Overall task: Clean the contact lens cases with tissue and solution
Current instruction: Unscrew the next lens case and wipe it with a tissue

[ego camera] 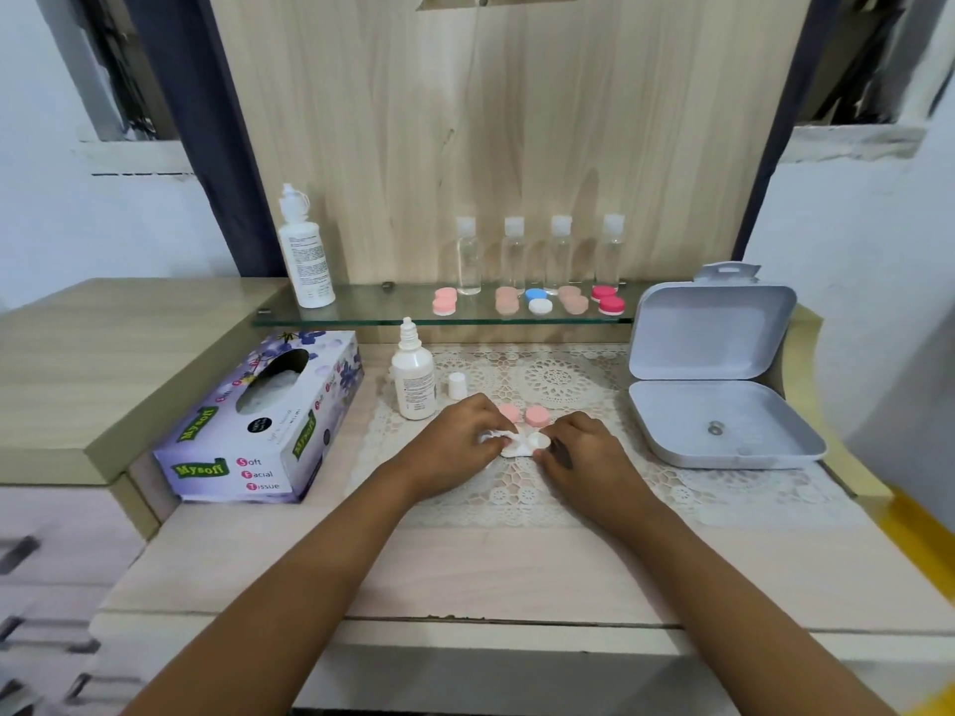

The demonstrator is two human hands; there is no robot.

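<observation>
Just right of the small solution bottle [413, 377], my left hand [460, 436] pinches tissue [495, 435] into the white lens case [535, 443], which my right hand [581, 452] seemingly grips. I judge the capped cases [532, 301] behind the bottle still wait.

Lace mat [568, 385], glass shelf [362, 315], wood-grain back panel [517, 121].

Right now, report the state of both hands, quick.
Left hand: closed, pinching the tissue against the white lens case.
Right hand: closed, fingers curled on the white lens case's right end, holding it on the mat.
</observation>
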